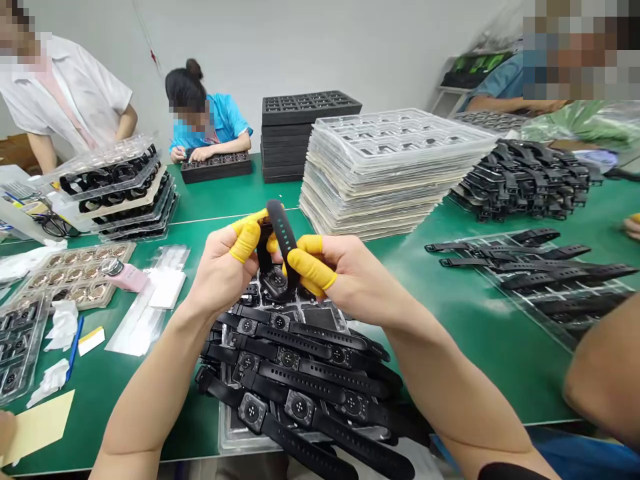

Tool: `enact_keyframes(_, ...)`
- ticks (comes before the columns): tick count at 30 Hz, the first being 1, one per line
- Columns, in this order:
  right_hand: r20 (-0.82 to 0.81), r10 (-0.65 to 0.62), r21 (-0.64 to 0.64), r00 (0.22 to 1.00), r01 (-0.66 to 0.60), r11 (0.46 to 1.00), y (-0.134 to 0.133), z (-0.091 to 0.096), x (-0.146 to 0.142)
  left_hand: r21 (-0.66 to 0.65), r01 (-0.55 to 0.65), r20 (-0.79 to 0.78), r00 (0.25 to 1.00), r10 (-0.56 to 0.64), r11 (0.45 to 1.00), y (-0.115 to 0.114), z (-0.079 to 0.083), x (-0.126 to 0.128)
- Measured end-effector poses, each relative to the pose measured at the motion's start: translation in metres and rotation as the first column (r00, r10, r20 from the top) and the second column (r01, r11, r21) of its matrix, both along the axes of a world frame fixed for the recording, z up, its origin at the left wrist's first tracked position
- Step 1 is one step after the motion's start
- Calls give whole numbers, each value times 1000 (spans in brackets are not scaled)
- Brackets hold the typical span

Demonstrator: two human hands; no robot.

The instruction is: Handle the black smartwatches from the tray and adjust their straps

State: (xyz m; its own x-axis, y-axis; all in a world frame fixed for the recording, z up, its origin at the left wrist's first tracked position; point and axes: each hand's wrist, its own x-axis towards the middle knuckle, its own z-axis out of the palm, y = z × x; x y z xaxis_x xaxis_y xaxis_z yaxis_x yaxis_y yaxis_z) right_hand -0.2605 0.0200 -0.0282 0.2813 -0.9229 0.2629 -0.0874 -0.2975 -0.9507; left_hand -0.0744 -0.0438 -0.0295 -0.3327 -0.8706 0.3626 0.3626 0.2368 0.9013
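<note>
"Where's the watch (277, 283)?"
"Centre; left grip (223, 270) at nine o'clock, right grip (340, 267) at three, both closed on its band (284, 233)."
"What could go wrong?"
"If the yellow finger cots (314, 269) slip, it could drop onto the piled watches (300, 405) at six o'clock, scratching them."

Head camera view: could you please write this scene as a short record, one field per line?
Held item: black strapped watch
Left hand: on its strap, with yellow finger covers
Right hand: also on the strap, likewise covered
Below hands: strapped watches on a clear tray
Table: green
Beyond: stack of clear trays
</note>
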Motion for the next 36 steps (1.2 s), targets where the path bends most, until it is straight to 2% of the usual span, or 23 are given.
enact_keyframes(7, -110, 60, -11, 992, -62, 998, -5, -3, 4, 40, -9, -49, 999, 11, 999, 0, 4, 3)
enact_keyframes(12, -12, 57, -29, 998, -57, 998, -7, -4, 6, 92, 87, -18, 996, -85, 992, 1, 5, 4)
enact_keyframes(15, -16, 115, -12, 993, -115, 993, -9, -6, 6, 123, 138, -57, 990, -132, 983, 2, 7, 3)
enact_keyframes(17, 22, 167, -10, 986, -166, 986, -11, -7, 6, 139, 160, -65, 986, -153, 977, 3, 7, 2)
enact_keyframes(20, 124, 172, -57, 977, -166, 985, -13, -9, 7, 165, 174, -60, 984, -166, 971, 4, 7, 2)
enact_keyframes(24, 117, 188, -83, 975, -179, 980, -16, -11, 7, 190, 198, -50, 980, -192, 962, 4, 7, 2)
enact_keyframes(26, 121, 169, -78, 978, -161, 984, -17, -12, 8, 192, 203, -45, 979, -198, 960, 4, 7, 1)
enact_keyframes(31, 263, 73, -99, 962, -48, 994, -18, -13, 12, 181, 197, -47, 980, -191, 964, 3, 9, 2)
enact_keyframes(33, 237, 69, -81, 969, -51, 995, -18, -14, 11, 173, 209, -40, 978, -205, 963, 3, 9, 3)
enact_keyframes(36, 163, 150, -64, 975, -142, 988, -18, -14, 8, 161, 213, -16, 977, -213, 964, 4, 8, 3)
